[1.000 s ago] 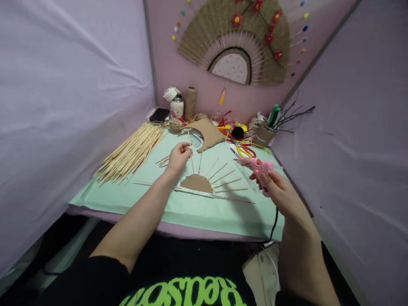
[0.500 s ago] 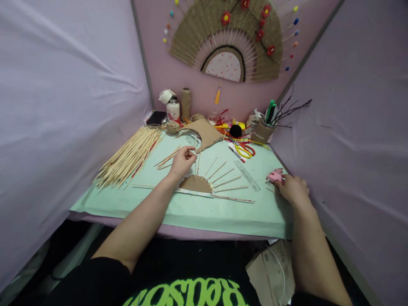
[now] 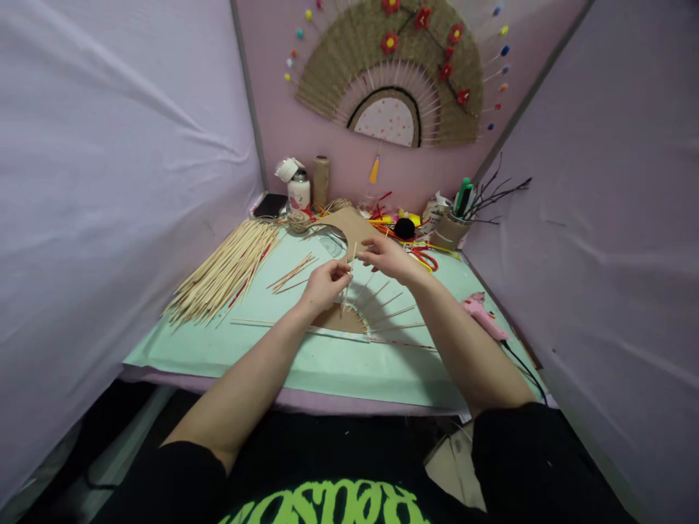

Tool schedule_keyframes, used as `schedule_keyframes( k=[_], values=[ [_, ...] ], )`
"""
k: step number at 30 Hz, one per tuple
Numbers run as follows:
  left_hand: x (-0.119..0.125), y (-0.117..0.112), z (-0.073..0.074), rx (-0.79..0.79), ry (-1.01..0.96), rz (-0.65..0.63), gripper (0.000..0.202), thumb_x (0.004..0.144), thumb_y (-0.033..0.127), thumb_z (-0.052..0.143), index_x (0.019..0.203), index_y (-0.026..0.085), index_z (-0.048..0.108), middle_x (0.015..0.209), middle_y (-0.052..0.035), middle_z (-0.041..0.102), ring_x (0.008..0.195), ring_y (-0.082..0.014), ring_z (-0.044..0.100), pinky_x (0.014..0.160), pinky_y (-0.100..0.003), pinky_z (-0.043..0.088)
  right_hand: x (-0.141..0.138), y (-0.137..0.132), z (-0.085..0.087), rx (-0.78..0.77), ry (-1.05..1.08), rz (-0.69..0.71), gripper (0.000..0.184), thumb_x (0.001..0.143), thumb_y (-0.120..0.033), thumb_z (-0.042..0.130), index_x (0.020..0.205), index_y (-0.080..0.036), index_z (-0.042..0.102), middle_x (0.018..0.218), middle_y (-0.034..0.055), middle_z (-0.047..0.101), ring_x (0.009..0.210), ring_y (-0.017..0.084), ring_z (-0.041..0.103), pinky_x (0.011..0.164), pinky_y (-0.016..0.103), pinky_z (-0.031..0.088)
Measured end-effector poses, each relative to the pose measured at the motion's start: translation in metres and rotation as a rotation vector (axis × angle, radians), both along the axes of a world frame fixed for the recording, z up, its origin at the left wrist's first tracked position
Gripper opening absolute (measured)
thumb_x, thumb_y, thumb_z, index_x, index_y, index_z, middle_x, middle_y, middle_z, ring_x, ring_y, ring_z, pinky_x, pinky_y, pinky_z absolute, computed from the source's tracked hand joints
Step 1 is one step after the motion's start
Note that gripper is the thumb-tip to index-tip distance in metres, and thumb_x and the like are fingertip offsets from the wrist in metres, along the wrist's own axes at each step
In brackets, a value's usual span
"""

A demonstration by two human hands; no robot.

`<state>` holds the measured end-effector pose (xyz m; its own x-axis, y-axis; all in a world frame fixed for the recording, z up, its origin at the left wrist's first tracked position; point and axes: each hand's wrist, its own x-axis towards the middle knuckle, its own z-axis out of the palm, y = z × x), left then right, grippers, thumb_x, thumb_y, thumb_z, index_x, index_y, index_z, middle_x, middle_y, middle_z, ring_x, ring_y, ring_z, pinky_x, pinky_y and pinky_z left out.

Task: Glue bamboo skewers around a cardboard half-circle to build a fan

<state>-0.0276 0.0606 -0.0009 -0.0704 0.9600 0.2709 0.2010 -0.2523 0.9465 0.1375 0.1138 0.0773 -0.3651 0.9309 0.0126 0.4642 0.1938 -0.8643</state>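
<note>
Facing a dusky pink wall (image 3: 276,127) well beyond the grip (image 3: 326,286), hung with a large decorated fan (image 3: 328,81) high up, and hemmed in by a creased lilac cloth wall (image 3: 120,145) left of the grip and a dimmer, smoother lilac partition (image 3: 601,189) to the right, with grey edging (image 3: 249,94) at both far corners. Dropping down now to a table (image 3: 349,367) topped in mint green below the grip, trimmed with mauve cloth (image 3: 349,402) along the near edge, then into murk underneath. Getting soft, muted light all round, brightest left of the grip.
</note>
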Motion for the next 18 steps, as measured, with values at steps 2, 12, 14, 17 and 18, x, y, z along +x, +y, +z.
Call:
schedule_keyframes(
  k=[2, 12, 14, 17, 18],
  values=[
    [-0.001, 0.000, -0.001, 0.001, -0.007, 0.008, 0.018, 0.072, 0.026, 0.069, 0.087, 0.017, 0.069, 0.076, -0.0014, 0.069, 0.071, -0.0143, 0.062, 0.069, -0.026, 0.049, -0.016, 0.004, -0.004, -0.040, 0.091, 0.008, 0.027, 0.081, -0.020, 0.070, 0.105, -0.017, 0.059, 0.081, 0.0037, 0.072, 0.066, 0.012, 0.064, 0.051, 0.020, 0.044],
    [-0.008, -0.002, 0.007, 0.091, 0.147, 0.048, 0.021, 0.074, 0.021, 0.073, 0.095, 0.021, 0.075, 0.090, -0.0046, 0.070, 0.087, -0.0200, 0.063, 0.086, -0.034, 0.046, -0.013, 0.026, -0.021, -0.110, 0.161, -0.205, 0.021, 0.077, -0.009, 0.069, 0.088, -0.019, 0.055, 0.057, -0.0040, 0.065, 0.049, 0.007, 0.052, 0.045, 0.016, 0.039],
    [-0.011, -0.001, 0.006, 0.146, 0.275, 0.039, 0.021, 0.074, 0.018, 0.074, 0.093, 0.024, 0.077, 0.098, -0.0056, 0.070, 0.098, -0.0235, 0.060, 0.095, -0.038, 0.042, -0.010, 0.033, -0.029, -0.114, 0.132, -0.241, 0.022, 0.076, -0.010, 0.072, 0.085, -0.019, 0.054, 0.056, -0.0030, 0.065, 0.049, 0.007, 0.053, 0.044, 0.016, 0.039],
    [-0.012, 0.000, 0.002, 0.157, 0.381, -0.016, 0.020, 0.072, 0.016, 0.075, 0.088, 0.027, 0.079, 0.107, -0.0060, 0.070, 0.106, -0.0265, 0.055, 0.100, -0.042, 0.038, -0.011, 0.039, -0.040, -0.125, 0.096, -0.256, 0.021, 0.076, -0.009, 0.074, 0.081, -0.017, 0.055, 0.055, -0.0017, 0.064, 0.047, 0.007, 0.053, 0.043, 0.016, 0.039],
    [-0.011, 0.000, 0.001, 0.144, 0.408, -0.035, 0.020, 0.072, 0.015, 0.075, 0.086, 0.028, 0.079, 0.109, -0.0056, 0.071, 0.106, -0.0269, 0.054, 0.100, -0.043, 0.037, -0.011, 0.040, -0.042, -0.127, 0.081, -0.255, 0.021, 0.075, -0.009, 0.075, 0.080, -0.017, 0.056, 0.054, -0.0015, 0.064, 0.047, 0.007, 0.053, 0.043, 0.016, 0.039]
  ],
)
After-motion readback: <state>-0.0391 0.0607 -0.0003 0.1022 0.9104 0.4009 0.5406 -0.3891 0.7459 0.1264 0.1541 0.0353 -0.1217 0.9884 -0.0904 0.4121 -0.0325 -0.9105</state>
